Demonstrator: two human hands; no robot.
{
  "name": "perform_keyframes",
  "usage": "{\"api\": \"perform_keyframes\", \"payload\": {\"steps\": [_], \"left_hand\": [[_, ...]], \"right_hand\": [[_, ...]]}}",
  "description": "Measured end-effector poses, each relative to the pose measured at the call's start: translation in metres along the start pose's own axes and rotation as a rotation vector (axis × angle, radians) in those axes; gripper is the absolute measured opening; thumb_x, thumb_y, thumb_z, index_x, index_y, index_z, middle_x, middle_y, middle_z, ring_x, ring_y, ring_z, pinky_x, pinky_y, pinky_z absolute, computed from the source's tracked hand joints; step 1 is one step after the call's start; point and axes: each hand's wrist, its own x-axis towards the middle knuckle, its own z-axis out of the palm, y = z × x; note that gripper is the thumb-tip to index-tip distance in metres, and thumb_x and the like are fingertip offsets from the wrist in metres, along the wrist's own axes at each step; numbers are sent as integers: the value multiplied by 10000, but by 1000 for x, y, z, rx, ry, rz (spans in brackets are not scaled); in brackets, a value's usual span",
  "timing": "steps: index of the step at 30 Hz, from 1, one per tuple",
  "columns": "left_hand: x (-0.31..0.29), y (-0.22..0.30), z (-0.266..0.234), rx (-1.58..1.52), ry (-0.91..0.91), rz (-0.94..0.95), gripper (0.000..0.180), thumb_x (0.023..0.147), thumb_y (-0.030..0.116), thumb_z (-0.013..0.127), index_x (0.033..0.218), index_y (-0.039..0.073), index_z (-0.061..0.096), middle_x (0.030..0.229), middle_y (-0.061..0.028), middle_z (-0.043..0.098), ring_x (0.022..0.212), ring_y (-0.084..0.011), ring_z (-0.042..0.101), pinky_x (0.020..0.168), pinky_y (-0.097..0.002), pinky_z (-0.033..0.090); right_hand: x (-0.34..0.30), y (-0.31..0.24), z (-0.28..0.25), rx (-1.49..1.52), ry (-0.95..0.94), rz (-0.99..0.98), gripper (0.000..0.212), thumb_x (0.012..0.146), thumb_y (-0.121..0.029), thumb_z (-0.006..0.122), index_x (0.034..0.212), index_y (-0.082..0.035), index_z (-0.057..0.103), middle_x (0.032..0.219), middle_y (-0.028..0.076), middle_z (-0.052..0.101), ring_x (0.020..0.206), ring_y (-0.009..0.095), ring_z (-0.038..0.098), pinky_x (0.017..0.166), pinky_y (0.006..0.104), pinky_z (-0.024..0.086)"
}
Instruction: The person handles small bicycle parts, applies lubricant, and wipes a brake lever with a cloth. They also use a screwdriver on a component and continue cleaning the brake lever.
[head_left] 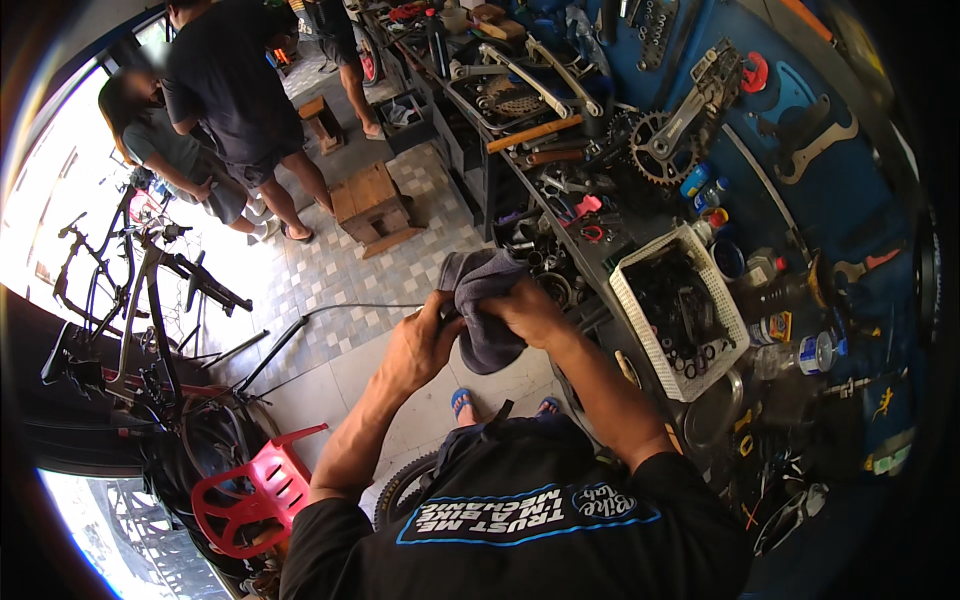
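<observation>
A dark grey cloth (489, 347) is bunched up in front of my chest, above the floor. My left hand (424, 342) grips its left side, with the thumb and fingers closed on the fabric. On the other side my right hand (530, 314) is closed on the cloth too, its fingertips partly covered by the folds. Part of the cloth hangs down between my wrists. Whether anything is wrapped inside it cannot be seen.
To my right, a bench carries a white plastic basket (632, 330) of small dark parts, a chainring with crank (664, 146) and bottles. A red plastic chair (262, 492) and bicycle frame (150, 290) stand left. Ahead are a wooden stool (368, 203) and several people (235, 90).
</observation>
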Motion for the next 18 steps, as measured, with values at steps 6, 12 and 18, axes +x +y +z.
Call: {"api": "perform_keyframes", "payload": {"steps": [6, 12, 18], "left_hand": [[1, 6, -13, -119, -95, -23, 331, 1011, 214, 688, 1199, 3, 514, 807, -225, 721, 805, -434, 729, 704, -440, 558], [-1, -7, -8, -497, -226, -11, 307, 1049, 283, 644, 1154, 22, 520, 762, -99, 666, 603, -181, 643, 563, -322, 497], [7, 6, -3, -910, -222, -37, 353, 1075, 373, 573, 1148, 38, 491, 840, -88, 656, 582, -117, 575, 519, -257, 456]], "right_hand": [[-11, -23, -9, 362, -94, 226, 265, 900, 12, 724, 1161, -10, 688, 1068, 50, 710, 975, 122, 683, 886, 280, 574], [-25, -8, -27, -46, -211, -108, 316, 930, -1, 712, 1239, 20, 654, 1147, 60, 701, 1068, 173, 675, 949, 334, 558], [-33, 5, -32, 193, -169, -206, 457, 896, 19, 711, 1339, -19, 606, 1290, 93, 659, 1175, 217, 648, 997, 361, 532]]}}
